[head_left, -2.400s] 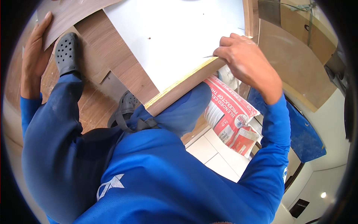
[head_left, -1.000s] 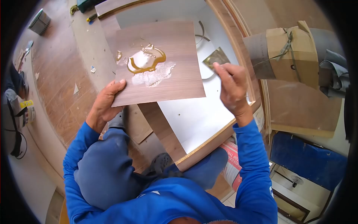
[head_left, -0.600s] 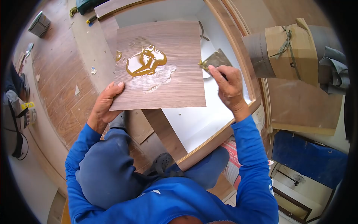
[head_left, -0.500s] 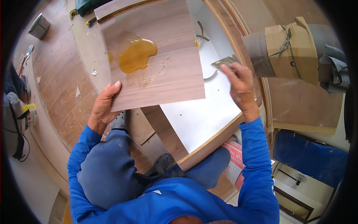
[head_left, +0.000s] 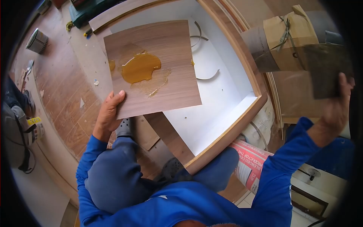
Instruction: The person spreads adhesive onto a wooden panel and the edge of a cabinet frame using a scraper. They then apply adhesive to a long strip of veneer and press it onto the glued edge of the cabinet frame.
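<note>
My left hand [head_left: 110,109] grips the near left corner of a thin wood-grain laminate sheet [head_left: 177,90], thumb on top. On the sheet lies a puddle of amber glue [head_left: 140,69], with a thin ridged smear on its near side. Out at the far right, my right hand [head_left: 336,102] is raised, closed on a thin, dark, flat spreader plate [head_left: 326,70] blurred by motion. Under the sheet stands an open wooden box [head_left: 227,145] with a white inside, partly covered by it. Thin curved strips [head_left: 208,77] lie in the box.
Right of the box lies a tied roll [head_left: 291,36] wrapped in cardboard. A red and white printed bag [head_left: 251,160] is by my right knee. On the floor at left are a can [head_left: 37,41] and a brush [head_left: 29,67]. Another person's leg [head_left: 17,92] shows at the left edge.
My right hand has swung from above the box to the far right with the spreader plate. The laminate sheet sits slightly lower in view, still in my left hand.
</note>
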`<state>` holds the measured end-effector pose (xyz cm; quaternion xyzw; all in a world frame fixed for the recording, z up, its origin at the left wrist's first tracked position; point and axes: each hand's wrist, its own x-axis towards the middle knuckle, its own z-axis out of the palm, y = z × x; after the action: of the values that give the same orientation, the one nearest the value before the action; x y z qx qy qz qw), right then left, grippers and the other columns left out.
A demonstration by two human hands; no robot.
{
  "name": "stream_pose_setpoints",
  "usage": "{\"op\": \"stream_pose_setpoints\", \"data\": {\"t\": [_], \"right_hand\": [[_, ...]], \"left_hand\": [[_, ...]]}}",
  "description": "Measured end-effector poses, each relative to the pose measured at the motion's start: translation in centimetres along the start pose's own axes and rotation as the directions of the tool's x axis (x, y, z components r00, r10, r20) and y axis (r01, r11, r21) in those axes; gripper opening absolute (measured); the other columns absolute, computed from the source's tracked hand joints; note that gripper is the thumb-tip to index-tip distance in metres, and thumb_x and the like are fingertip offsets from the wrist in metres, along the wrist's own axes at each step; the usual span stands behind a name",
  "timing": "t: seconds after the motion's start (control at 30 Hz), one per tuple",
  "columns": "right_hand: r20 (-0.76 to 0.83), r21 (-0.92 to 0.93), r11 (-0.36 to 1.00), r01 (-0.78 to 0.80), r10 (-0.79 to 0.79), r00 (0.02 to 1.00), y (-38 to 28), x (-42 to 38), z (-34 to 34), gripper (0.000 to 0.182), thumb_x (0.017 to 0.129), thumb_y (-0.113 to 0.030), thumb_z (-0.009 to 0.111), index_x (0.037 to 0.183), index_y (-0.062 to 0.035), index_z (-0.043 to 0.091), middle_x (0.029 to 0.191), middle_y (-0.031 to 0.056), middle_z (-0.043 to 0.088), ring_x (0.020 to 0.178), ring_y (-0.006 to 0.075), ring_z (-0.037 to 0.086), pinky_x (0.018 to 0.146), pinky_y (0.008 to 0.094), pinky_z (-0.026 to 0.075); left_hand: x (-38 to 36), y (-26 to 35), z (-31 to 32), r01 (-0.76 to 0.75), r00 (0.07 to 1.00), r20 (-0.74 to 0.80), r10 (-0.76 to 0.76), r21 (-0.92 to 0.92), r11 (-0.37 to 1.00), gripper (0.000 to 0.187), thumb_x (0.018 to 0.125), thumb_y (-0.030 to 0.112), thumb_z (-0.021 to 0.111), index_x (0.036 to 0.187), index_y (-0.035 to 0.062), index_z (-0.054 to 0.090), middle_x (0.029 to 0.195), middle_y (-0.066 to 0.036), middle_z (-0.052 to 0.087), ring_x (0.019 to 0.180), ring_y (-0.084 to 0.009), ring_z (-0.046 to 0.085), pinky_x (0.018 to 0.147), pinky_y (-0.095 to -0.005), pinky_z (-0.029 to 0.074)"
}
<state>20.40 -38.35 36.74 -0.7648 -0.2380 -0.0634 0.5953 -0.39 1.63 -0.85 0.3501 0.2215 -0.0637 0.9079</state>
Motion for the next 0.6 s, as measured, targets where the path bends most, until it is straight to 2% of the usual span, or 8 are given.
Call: {"op": "stream_pose_setpoints", "data": {"t": [0.07, 0.1, 0.17, 0.2, 0.23, 0.4, 0.5, 0.6], "right_hand": [[0.389, 0.444, 0.89, -0.108, -0.083, 0.917, -1.8, 0.8, -1.7, 0.039, 0.1, -0.003, 0.057, 0.139, 0.0009, 0.054, 0.139, 0.0168, 0.059, 0.13, 0.0259, 0.055, 0.112, 0.0439, 0.043], [0.396, 0.452, 0.885, -0.113, -0.086, 0.914, -0.9, 0.8, -2.2, 0.039, 0.1, -0.003, 0.057, 0.139, 0.0009, 0.054, 0.139, 0.0168, 0.059, 0.13, 0.0259, 0.055, 0.112, 0.0439, 0.043], [-0.204, -0.122, 0.974, 0.189, -0.211, 0.956, 3.4, 0.2, -1.9, 0.038, 0.097, 0.004, 0.059, 0.135, 0.0024, 0.058, 0.137, 0.0169, 0.061, 0.125, 0.0256, 0.06, 0.108, 0.0377, 0.05], [-0.04, 0.374, 0.924, -0.077, 0.099, 0.994, 5.3, -0.4, -1.2, 0.036, 0.1, -0.002, 0.057, 0.136, -0.0003, 0.057, 0.136, 0.016, 0.06, 0.124, 0.0278, 0.058, 0.11, 0.0429, 0.047], [0.247, 0.71, 0.594, -0.378, 0.292, 0.924, 7.2, -1.3, -0.5, 0.034, 0.102, -0.007, 0.056, 0.136, -0.0031, 0.056, 0.136, 0.015, 0.058, 0.124, 0.03, 0.056, 0.112, 0.048, 0.044], [0.371, 0.861, 0.198, -0.469, 0.388, 0.844, 10.6, -3.0, 2.0, 0.03, 0.102, -0.01, 0.057, 0.132, -0.0025, 0.057, 0.117, 0.0101, 0.06, 0.095, 0.018, 0.051, 0.084, 0.0325, 0.047], [0.295, 0.873, 0.293, -0.39, 0.318, 0.901, 11.0, -5.3, 5.3, 0.029, 0.102, -0.016, 0.06, 0.125, -0.0002, 0.062, 0.123, 0.012, 0.066, 0.109, 0.0215, 0.058, 0.088, 0.0361, 0.048], [0.349, 0.922, -0.003, -0.387, 0.437, 0.829, 10.7, -8.3, 9.1, 0.018, 0.101, -0.016, 0.062, 0.112, -0.0015, 0.062, 0.092, 0.0033, 0.056, 0.08, 0.0165, 0.042, 0.069, 0.0308, 0.038]], "left_hand": [[0.0, 0.2, 0.8, -0.009, 0.998, -0.054, 0.012, 0.061, 0.998, 0.042, 0.1, 0.024, 0.062, 0.134, 0.0015, 0.051, 0.119, -0.009, 0.066, 0.105, -0.0167, 0.065, 0.093, -0.034, 0.054], [0.1, 0.0, 0.6, -0.013, 0.998, -0.066, 0.017, 0.061, 0.998, 0.042, 0.1, 0.024, 0.062, 0.134, 0.0015, 0.051, 0.119, -0.009, 0.066, 0.105, -0.0167, 0.065, 0.093, -0.034, 0.054], [0.3, -0.4, -0.2, 0.029, 0.998, -0.058, -0.025, 0.085, 0.996, 0.044, 0.1, 0.024, 0.063, 0.136, 0.0017, 0.049, 0.121, -0.009, 0.065, 0.106, -0.016, 0.065, 0.093, -0.0336, 0.053], [0.1, 0.0, 0.5, 0.011, 0.999, -0.044, -0.007, 0.098, 0.995, 0.046, 0.1, 0.024, 0.063, 0.138, 0.0023, 0.048, 0.123, -0.009, 0.064, 0.109, -0.015, 0.063, 0.094, -0.0335, 0.053], [0.0, 0.2, 0.8, 0.004, 0.998, -0.06, 0.002, 0.099, 0.995, 0.046, 0.1, 0.024, 0.063, 0.138, 0.0023, 0.048, 0.123, -0.009, 0.064, 0.109, -0.015, 0.063, 0.094, -0.0335, 0.053], [0.2, 0.1, 1.2, 0.001, 1.0, 0.015, -0.002, 0.082, 0.997, 0.043, 0.101, 0.024, 0.061, 0.137, 0.0032, 0.05, 0.126, -0.007, 0.063, 0.112, -0.0143, 0.062, 0.096, -0.0327, 0.051], [0.4, 0.2, 1.1, -0.012, 0.999, 0.032, 0.01, 0.073, 0.997, 0.042, 0.102, 0.023, 0.059, 0.137, 0.0028, 0.049, 0.127, -0.008, 0.063, 0.112, -0.015, 0.062, 0.097, -0.0333, 0.05], [0.5, 0.0, 1.3, -0.011, 1.0, 0.02, 0.009, 0.09, 0.996, 0.043, 0.102, 0.022, 0.059, 0.138, 0.0025, 0.049, 0.127, -0.008, 0.062, 0.112, -0.0153, 0.061, 0.097, -0.0335, 0.05]]}}
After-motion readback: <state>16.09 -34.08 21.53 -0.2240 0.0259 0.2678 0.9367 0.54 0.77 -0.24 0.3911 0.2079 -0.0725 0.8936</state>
